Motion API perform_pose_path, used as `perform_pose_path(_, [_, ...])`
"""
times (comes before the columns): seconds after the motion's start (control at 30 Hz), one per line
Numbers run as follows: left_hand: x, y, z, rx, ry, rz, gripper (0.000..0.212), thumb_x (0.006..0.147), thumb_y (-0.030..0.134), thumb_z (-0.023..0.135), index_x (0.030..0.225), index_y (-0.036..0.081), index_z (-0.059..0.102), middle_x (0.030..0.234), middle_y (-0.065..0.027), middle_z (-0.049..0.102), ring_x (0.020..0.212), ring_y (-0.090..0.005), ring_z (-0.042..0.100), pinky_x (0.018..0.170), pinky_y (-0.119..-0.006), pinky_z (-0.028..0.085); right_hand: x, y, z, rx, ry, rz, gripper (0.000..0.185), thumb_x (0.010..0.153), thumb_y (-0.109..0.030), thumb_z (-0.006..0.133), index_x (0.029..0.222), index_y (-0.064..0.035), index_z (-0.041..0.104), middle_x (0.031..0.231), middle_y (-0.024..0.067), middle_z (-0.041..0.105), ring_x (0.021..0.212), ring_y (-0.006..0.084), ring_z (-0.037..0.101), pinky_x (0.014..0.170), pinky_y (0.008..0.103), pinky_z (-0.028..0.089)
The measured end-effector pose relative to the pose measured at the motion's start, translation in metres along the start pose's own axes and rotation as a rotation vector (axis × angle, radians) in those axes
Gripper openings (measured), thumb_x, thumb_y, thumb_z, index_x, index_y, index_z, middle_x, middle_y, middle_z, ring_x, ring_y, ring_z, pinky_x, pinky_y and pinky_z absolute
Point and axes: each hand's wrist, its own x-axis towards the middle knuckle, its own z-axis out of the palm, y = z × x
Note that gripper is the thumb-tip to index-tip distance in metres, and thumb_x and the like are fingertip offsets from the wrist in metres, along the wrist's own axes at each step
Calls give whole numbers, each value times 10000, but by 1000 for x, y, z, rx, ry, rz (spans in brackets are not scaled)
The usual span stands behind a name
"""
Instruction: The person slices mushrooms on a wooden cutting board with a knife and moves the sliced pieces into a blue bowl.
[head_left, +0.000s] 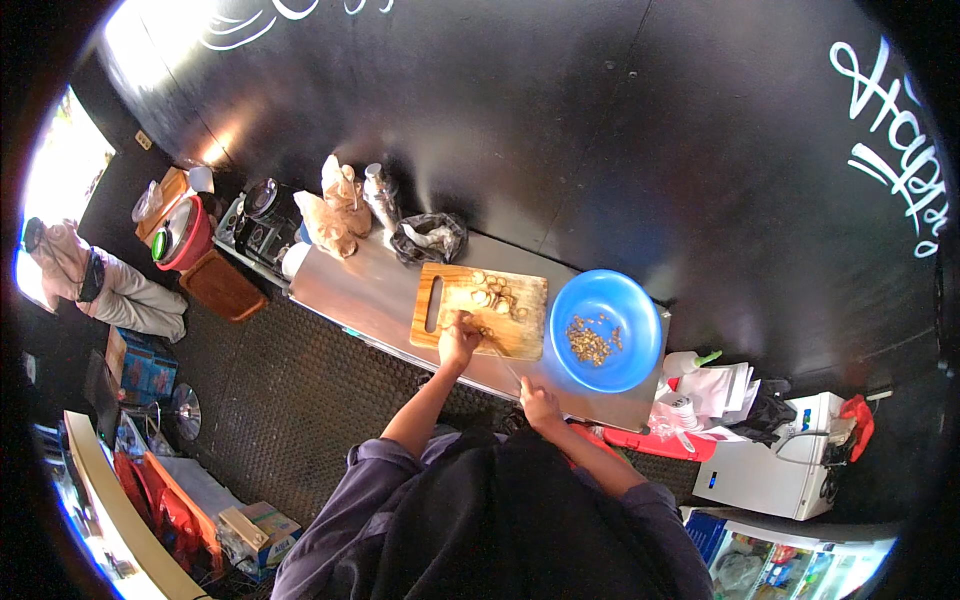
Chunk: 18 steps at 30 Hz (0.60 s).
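My left hand (457, 343) is over the near side of a wooden cutting board (446, 289), its fingers bent down around a small piece of food that they mostly hide. In my right hand (541, 406) is a knife (508, 366), its blade slanting up and left over the board's near edge to my left fingertips. Pale round slices (491, 300) with brownish rims lie in a loose group on the far half of the board. Right of the board stands a blue plastic bowl (605, 300) with many small brown chopped pieces (589, 341) at its bottom.
Plastic bags (330, 214), a metal shaker (380, 193) and a black bag (431, 236) stand along the back left of the metal table (345, 296). A gas stove (262, 232) adjoins its left end. Another person (112, 277) stands farther left. A white appliance (772, 469) is at right.
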Motion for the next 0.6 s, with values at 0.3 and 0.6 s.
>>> perform_pose_path(0.3, [2,-10,5,-141,-39,35,235,662,18,649,893,16,611,737,-101,647,681,-224,632,609,-310,496,-38,22,-4,172,38,-23,293,843,-206,492,1072,-23,479,692,214,575,676,401,575,596,508,447])
perform_pose_path(0.6, [10,12,10,-24,-182,23,224,569,-10,703,778,32,634,659,-128,615,632,-203,620,545,-318,473,-7,22,19,507,75,56,312,863,-285,466,1011,-12,499,777,224,592,707,387,580,630,499,444])
